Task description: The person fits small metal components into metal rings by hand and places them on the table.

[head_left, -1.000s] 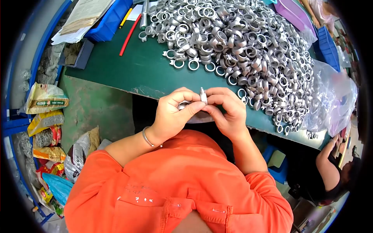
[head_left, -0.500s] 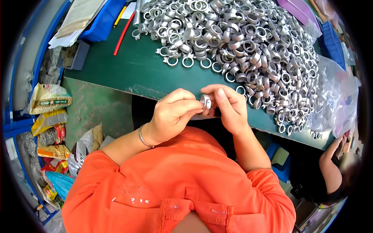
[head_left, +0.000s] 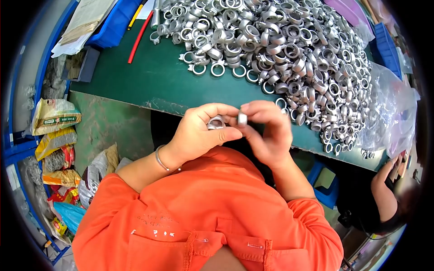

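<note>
Just in front of the table's near edge, my two hands are close together. My left hand (head_left: 199, 128) is closed around a silver metal ring (head_left: 216, 122), which shows between thumb and forefinger. Between the fingertips of my right hand (head_left: 270, 131) is a second small metal ring (head_left: 242, 119), seen edge-on. The left fingertips reach up beside this second ring; whether they touch it I cannot tell. The right fingers are slightly blurred. Beyond my hands lies a large heap of similar metal rings (head_left: 289, 49), many with a small lug on the side.
The green table (head_left: 135, 81) carries a red rod (head_left: 140, 38), a yellow pen (head_left: 135, 17) and a blue bin (head_left: 118, 25). Clear plastic bags (head_left: 389, 108) lie at the right. Filled sacks (head_left: 56, 116) stand at the left. Another person's arm (head_left: 384, 194) shows at the right.
Earlier, one ring showed between both hands' fingertips. Now two rings show, one in each hand. My left hand has turned, its thumb now stretched toward the right hand.
</note>
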### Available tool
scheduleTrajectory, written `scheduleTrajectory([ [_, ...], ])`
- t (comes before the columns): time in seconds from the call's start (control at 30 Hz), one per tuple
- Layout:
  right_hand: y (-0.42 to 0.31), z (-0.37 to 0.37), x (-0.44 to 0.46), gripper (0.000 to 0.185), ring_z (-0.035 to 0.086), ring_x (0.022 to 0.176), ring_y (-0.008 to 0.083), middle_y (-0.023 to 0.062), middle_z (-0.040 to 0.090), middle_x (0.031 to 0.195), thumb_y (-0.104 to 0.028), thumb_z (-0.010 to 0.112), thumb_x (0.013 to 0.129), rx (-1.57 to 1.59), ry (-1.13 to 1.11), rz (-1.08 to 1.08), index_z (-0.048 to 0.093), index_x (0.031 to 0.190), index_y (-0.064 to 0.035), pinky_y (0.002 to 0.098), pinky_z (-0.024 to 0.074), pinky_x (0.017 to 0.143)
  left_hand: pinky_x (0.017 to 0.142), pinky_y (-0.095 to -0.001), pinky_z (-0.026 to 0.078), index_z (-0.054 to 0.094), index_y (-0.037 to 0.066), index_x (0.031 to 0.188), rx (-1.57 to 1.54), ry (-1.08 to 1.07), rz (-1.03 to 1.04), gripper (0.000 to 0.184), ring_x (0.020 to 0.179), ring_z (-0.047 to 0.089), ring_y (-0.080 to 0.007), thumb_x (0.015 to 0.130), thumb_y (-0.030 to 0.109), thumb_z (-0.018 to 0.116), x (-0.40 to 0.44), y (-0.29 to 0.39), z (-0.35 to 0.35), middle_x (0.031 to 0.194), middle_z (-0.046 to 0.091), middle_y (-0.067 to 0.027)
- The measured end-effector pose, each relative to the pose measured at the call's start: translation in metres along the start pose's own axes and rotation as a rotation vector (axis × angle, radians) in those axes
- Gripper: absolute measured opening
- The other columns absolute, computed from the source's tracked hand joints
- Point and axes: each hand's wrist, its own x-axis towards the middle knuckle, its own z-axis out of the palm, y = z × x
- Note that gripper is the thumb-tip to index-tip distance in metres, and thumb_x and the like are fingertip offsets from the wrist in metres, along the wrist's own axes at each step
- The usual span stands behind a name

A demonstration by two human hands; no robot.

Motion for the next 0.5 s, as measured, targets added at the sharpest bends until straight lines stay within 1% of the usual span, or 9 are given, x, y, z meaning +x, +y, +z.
scheduleTrajectory([
  [0.07,-0.009,-0.003,0.006,0.024,0.059,0.083,0.0259,0.0114,0.061,0.085,0.007,0.069,0.065,-0.171,-0.159,-0.158,0.058,0.084,-0.0028,0.0313,0.0489,0.07,0.05,-0.0157,0.042,0.06,-0.001,0.094,-0.007,-0.039,-0.006,0.015,0.059,0.051,-0.0017,0.082,0.006,0.063,-0.003,0.0,-0.002,0.08,0.062,-0.0033],
  [0.13,-0.013,-0.007,0.005,0.026,0.059,0.081,0.026,0.0121,0.061,0.087,0.004,0.07,0.064,-0.138,-0.162,-0.153,0.059,0.086,-0.0017,0.0314,0.049,0.069,0.042,-0.0173,0.039,0.058,-0.001,0.097,-0.126,-0.128,-0.18,0.016,0.052,0.051,-0.0042,0.084,0.006,0.059,-0.01,0.003,-0.011,0.082,0.064,-0.0061],
  [0.23,-0.006,-0.025,0.003,0.023,0.058,0.07,0.0267,0.0104,0.059,0.08,0.004,0.067,0.066,-0.609,-0.004,-0.097,0.059,0.086,-0.0015,0.0335,0.047,0.061,0.037,-0.0176,0.034,0.057,-0.004,0.098,-0.207,-0.366,-0.466,0.018,0.045,0.049,-0.0068,0.081,0.002,0.054,-0.014,-0.001,-0.028,0.081,0.064,-0.0155],
  [0.27,-0.001,-0.026,0.003,0.02,0.054,0.068,0.0254,0.0081,0.056,0.077,0.0,0.065,0.069,-0.774,0.038,-0.04,0.06,0.088,-0.0025,0.0347,0.0421,0.06,0.036,-0.0173,0.034,0.057,-0.005,0.098,-0.205,-0.419,-0.544,0.019,0.045,0.049,-0.0074,0.081,0.001,0.053,-0.012,-0.01,-0.032,0.08,0.064,-0.0186],
  [0.33,-0.006,-0.027,0.011,0.019,0.05,0.071,0.0236,0.0061,0.052,0.078,-0.006,0.063,0.072,-1.178,-0.095,0.02,0.061,0.091,-0.004,0.0347,0.0361,0.063,0.036,-0.0181,0.033,0.057,-0.004,0.096,-0.226,-0.412,-0.64,0.017,0.043,0.043,-0.0072,0.081,0.002,0.052,0.001,-0.037,-0.034,0.08,0.062,-0.0156],
  [0.37,-0.005,-0.026,0.01,0.022,0.049,0.078,0.0235,0.0047,0.05,0.081,-0.01,0.064,0.074,-1.24,-0.151,0.096,0.061,0.095,-0.0054,0.0346,0.0331,0.07,0.036,-0.0185,0.033,0.056,-0.003,0.097,-0.241,-0.264,-0.69,0.017,0.045,0.043,-0.0077,0.082,0.005,0.052,0.011,-0.058,-0.035,0.082,0.062,-0.015],
  [0.4,-0.008,-0.024,0.011,0.022,0.049,0.078,0.0235,0.0047,0.05,0.081,-0.01,0.064,0.074,-1.242,-0.148,0.093,0.061,0.095,-0.0054,0.0346,0.0331,0.07,0.035,-0.019,0.032,0.055,-0.002,0.098,-0.256,-0.115,-0.739,0.017,0.047,0.043,-0.0083,0.084,0.007,0.051,0.021,-0.075,-0.034,0.084,0.061,-0.0143],
  [0.47,-0.012,-0.023,0.014,0.021,0.049,0.077,0.0229,0.0042,0.05,0.08,-0.011,0.066,0.071,-1.225,-0.18,0.103,0.061,0.091,-0.0071,0.035,0.0325,0.072,0.044,-0.0202,0.039,0.054,0.003,0.102,-0.595,0.109,-0.67,0.02,0.068,0.053,-0.0126,0.086,0.015,0.054,0.041,-0.091,-0.027,0.09,0.058,-0.0103],
  [0.5,-0.011,-0.025,0.013,0.016,0.048,0.076,0.0223,0.0033,0.05,0.079,-0.012,0.068,0.069,-1.179,-0.181,0.085,0.062,0.084,-0.0096,0.0349,0.0313,0.073,0.059,-0.0275,0.049,0.052,0.009,0.108,-0.635,0.132,-0.559,0.024,0.078,0.055,-0.0176,0.088,0.023,0.053,0.054,-0.114,-0.033,0.095,0.056,-0.008],
])
